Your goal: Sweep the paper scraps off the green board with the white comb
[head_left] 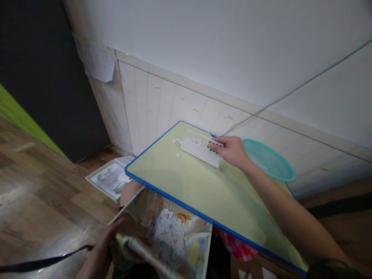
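My right hand (231,150) reaches across a pale yellow table with a blue rim (162,191) and grips a flat white plastic piece with slots (199,147) near the far edge. A few small white bits (176,142) lie on the table beside that piece. Below the table's near edge, my left hand (101,250) holds the rim of an open bag with a coloured print (200,248). Inside the bag sits a heap of small white pieces (168,234).
A teal bowl (269,159) stands on the table's far right, against the white panelled wall (151,104). Printed sheets (110,178) lie on the wooden floor at left. A black strap (43,261) runs along the bottom left. Red checked cloth (241,248) shows under the table.
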A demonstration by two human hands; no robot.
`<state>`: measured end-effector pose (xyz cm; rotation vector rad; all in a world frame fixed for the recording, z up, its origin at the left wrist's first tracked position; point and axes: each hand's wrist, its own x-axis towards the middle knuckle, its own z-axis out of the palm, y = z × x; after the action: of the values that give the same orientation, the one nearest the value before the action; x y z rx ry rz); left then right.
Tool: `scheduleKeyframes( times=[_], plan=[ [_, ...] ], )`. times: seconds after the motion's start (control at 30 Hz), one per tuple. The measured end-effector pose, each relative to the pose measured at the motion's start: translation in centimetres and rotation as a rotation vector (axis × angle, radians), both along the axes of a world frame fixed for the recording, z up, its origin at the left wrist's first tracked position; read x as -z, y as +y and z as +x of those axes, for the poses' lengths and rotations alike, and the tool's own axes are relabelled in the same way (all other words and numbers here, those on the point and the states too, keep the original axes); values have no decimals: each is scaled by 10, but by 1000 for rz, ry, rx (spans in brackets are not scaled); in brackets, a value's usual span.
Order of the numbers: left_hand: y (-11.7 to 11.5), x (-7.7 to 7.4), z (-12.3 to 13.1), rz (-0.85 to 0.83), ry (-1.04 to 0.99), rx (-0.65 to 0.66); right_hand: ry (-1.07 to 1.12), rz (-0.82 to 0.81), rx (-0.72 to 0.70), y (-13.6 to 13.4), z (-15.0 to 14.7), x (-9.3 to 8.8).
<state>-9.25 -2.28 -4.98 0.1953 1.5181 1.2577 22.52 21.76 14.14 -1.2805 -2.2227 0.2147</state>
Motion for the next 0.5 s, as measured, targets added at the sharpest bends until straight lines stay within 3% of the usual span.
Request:
scheduleKeyframes(
  times=[0.27,0.5],
  plan=[
    [-6,11,-5,33,45,-19,15,-66,-25,-16,-2,-6],
    [0,8,-4,11,5,-8,-90,-6,-23,-11,-9,-12]
  ],
)
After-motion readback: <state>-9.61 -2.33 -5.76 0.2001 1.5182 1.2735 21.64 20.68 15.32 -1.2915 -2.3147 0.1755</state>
